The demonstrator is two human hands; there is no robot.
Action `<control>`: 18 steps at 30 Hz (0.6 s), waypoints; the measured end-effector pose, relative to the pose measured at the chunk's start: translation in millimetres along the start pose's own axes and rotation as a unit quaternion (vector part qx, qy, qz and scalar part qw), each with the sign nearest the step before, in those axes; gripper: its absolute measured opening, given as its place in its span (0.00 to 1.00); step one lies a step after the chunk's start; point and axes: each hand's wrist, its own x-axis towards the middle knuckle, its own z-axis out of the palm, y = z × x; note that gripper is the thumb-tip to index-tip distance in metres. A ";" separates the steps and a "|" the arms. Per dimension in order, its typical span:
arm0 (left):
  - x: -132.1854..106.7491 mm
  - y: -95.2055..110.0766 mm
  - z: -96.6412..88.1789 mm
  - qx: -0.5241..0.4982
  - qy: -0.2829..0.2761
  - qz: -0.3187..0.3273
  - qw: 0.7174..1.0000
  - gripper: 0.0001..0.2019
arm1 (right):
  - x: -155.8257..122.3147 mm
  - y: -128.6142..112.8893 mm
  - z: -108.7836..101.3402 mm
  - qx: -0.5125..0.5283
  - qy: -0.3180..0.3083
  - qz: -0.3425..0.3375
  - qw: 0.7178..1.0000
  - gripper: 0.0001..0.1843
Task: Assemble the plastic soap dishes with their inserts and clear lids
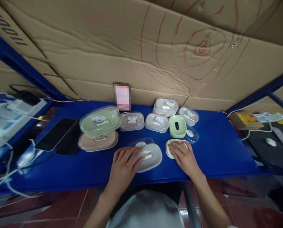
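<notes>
My left hand (123,164) grips the left end of a light grey oval plastic box (154,156) with a pale slot on top. The box sits slightly tilted at the front of the blue table. Just behind it lies a clear lid (141,141) with a round label, partly covered by my fingers. To the right, my right hand (184,155) rests with outstretched fingers across a cream oval piece (170,153), hiding much of it. Behind that hand stands a green box (178,126) with a dark slot, and beside it a clear labelled lid (192,134).
More lidded boxes, grey (132,122), green (100,122) and pinkish (97,141), line the blue table (217,148). A dark phone (57,133) lies left. A blurred upright screen (122,96) leans on the cardboard wall (96,60). White cables (8,177) hang at far left.
</notes>
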 end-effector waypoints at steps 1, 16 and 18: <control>1.2 0.2 -0.3 0.009 0.010 -0.002 1.000 0.10 | 4.7 2.7 -2.3 -0.005 0.005 -0.006 1.000 0.19; -22.2 40.9 -2.3 -0.125 -0.136 0.050 0.982 0.13 | 111.1 19.4 8.6 -0.041 -0.035 0.018 0.998 0.19; -17.4 37.9 -0.8 -0.141 -0.115 0.054 0.982 0.13 | 104.7 17.2 1.4 -0.031 0.016 0.026 0.999 0.18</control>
